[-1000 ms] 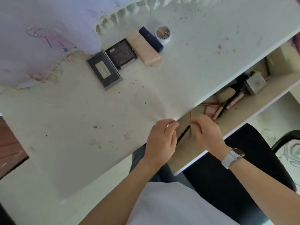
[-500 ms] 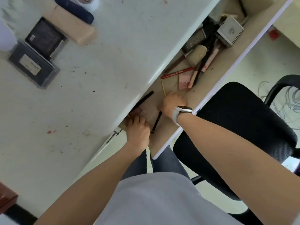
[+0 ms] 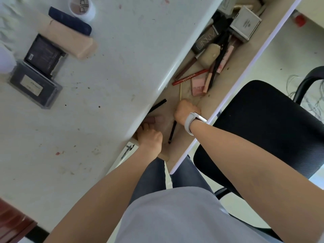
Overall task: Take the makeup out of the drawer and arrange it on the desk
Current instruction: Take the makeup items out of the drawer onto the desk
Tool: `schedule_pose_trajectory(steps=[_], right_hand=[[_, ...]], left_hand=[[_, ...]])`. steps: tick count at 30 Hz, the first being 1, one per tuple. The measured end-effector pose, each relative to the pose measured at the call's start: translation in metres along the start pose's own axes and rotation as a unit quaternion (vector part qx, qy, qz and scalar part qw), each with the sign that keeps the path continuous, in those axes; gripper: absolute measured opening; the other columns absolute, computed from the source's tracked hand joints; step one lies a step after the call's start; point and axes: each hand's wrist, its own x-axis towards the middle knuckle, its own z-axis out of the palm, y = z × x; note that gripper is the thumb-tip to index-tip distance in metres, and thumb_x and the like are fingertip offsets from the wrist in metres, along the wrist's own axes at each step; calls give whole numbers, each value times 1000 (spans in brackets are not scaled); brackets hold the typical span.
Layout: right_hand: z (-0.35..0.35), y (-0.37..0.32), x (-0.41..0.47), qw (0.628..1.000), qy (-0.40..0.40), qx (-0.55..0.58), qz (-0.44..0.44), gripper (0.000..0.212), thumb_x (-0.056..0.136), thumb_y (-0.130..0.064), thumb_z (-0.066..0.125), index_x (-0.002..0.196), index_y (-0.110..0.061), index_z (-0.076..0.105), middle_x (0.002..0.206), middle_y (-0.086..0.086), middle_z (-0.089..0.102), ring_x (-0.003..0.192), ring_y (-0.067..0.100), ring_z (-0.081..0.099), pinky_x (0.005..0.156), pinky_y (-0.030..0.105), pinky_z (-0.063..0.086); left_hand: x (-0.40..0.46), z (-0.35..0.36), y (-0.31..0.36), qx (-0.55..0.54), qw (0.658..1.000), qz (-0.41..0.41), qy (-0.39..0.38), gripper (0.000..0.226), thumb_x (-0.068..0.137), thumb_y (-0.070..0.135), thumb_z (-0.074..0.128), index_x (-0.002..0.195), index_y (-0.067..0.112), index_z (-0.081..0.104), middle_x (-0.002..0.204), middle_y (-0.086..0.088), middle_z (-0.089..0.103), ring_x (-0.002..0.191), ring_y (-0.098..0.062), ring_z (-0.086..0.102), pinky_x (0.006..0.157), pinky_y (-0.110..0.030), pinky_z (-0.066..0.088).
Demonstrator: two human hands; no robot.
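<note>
The open drawer (image 3: 233, 67) under the white desk (image 3: 122, 67) holds a red pencil (image 3: 190, 77), a pink palette (image 3: 198, 85), a dark tube (image 3: 204, 42), a grey box (image 3: 244, 23) and several slim pencils. My right hand (image 3: 186, 110), fingers curled, pinches the lower end of a thin gold stick (image 3: 180, 91). A black pencil (image 3: 172, 131) lies just below it. My left hand (image 3: 149, 137) reaches under the desk edge at a pink case (image 3: 155, 119), its fingertips hidden.
On the desk's far left lie two dark palettes (image 3: 34, 85) (image 3: 44, 55), a beige case (image 3: 70, 38), a navy case (image 3: 70, 21) and a white jar (image 3: 82, 7). A black office chair (image 3: 263, 120) stands right of the drawer.
Both hands have gone from the desk edge down into the drawer. The view has tilted toward the drawer, showing more of its contents.
</note>
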Motion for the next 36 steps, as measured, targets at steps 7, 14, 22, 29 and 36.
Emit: schedule_pose_trajectory(steps=[7, 14, 22, 29, 36], right_hand=[[-29, 0, -5, 972, -18, 231, 36, 39, 88, 2, 42, 126, 5, 32, 103, 20, 54, 102, 36, 55, 76, 38, 45], [-45, 10, -11, 938, 26, 342, 54, 35, 86, 3, 38, 120, -4, 32, 97, 13, 44, 88, 28, 50, 74, 38, 47], [-49, 15, -19, 929, 59, 360, 67, 29, 90, -1, 36, 117, 2, 45, 94, 10, 45, 77, 22, 45, 53, 24, 33], [-77, 21, -42, 853, 163, 496, -24, 21, 98, -16, 31, 105, -21, 50, 68, -5, 47, 56, 11, 43, 47, 20, 35], [-102, -2, -74, 854, 144, 488, -105, 27, 98, -29, 32, 75, -22, 45, 57, -2, 40, 47, 8, 35, 45, 21, 33]], left_hand=[[-24, 10, 4, -19, 951, 43, 307, 21, 54, 5, 75, 57, 16, 58, 49, 1, 51, 42, -16, 48, 47, -24, 43], [-4, -7, 10, -54, 940, -25, 337, 11, 68, 8, 73, 73, 12, 63, 71, -4, 58, 61, -18, 57, 54, -26, 45], [4, -3, 4, -27, 957, 5, 289, 13, 70, 12, 74, 81, 12, 67, 79, -5, 63, 80, -20, 59, 65, -26, 51], [-22, -34, 13, -284, 873, 109, 382, 25, 73, 17, 74, 88, 3, 60, 71, -10, 62, 62, -23, 59, 46, -26, 49], [-58, -72, -17, -727, 635, 48, 259, 6, 90, 31, 46, 89, 32, 52, 54, 13, 51, 51, 0, 50, 55, -15, 44]])
